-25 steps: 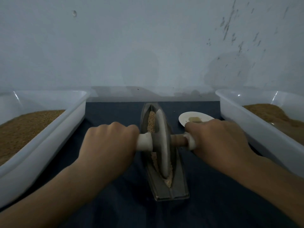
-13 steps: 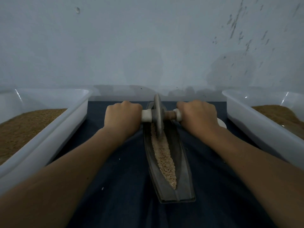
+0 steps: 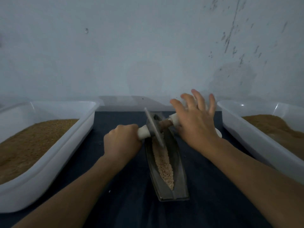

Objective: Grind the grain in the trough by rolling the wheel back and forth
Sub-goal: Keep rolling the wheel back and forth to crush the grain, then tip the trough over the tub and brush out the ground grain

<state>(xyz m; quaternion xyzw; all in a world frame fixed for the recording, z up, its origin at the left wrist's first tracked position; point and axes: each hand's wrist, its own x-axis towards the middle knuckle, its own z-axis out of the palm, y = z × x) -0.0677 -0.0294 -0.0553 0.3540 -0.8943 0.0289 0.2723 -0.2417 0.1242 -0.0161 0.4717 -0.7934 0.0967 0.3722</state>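
A narrow grey metal trough [image 3: 180, 176] lies lengthwise on the dark cloth, with pale grain [image 3: 163, 165] along its groove. The grey grinding wheel [image 3: 154, 127] stands at the trough's far end, tilted to the left, on a brown axle with white handle ends. My left hand [image 3: 122, 143] grips the left handle [image 3: 143, 132]. My right hand [image 3: 195, 119] has its fingers spread and straight, palm resting over the right handle [image 3: 174, 119].
A white tub [image 3: 54, 155] of brown grain stands on the left, and a second white tub [image 3: 256, 137] of brown grain on the right. A small white dish [image 3: 219, 132] peeks out behind my right wrist. A pale wall rises just beyond the trough.
The wheel rolled from mid-trough to the far end and has now tipped left. My right hand has opened its fingers off the right handle.
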